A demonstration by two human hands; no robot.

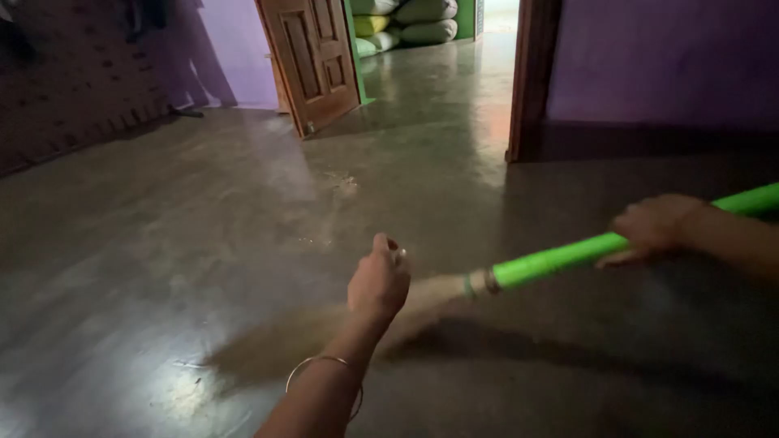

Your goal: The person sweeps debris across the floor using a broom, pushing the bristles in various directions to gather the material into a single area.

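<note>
The right hand (653, 229) has its fingers curled round the bright green handle (568, 256) of a broom, clamped on it from above, with the wrist and forearm running off to the right edge of the view. The left hand (378, 281) holds nothing; its fingers are drawn together in a loose fist, thumb uppermost, a ring showing at the knuckles. Its forearm rises from the near bottom edge and carries a thin metal bangle (323, 371) at the wrist.

The broom lies on a long, shallow slant. Its handle runs from the far right, slightly raised, down toward the middle of the scene, where a pale binding (480, 281) joins it to the bristles. The straw-coloured brush head (324, 332) points left and near, fanned low over the floor and blurred, passing behind the left hand.

The floor (162, 268) is bare polished concrete with a glossy sheen. A faint patch of dust (337, 199) lies farther off, between the hands and the doorway. A carved wooden door (312, 57) stands open at the far left of that doorway, and a dark wooden door frame (531, 77) marks its right side. Stacked filled sacks (406, 23) sit beyond. Purple walls (665, 57) flank the opening.
</note>
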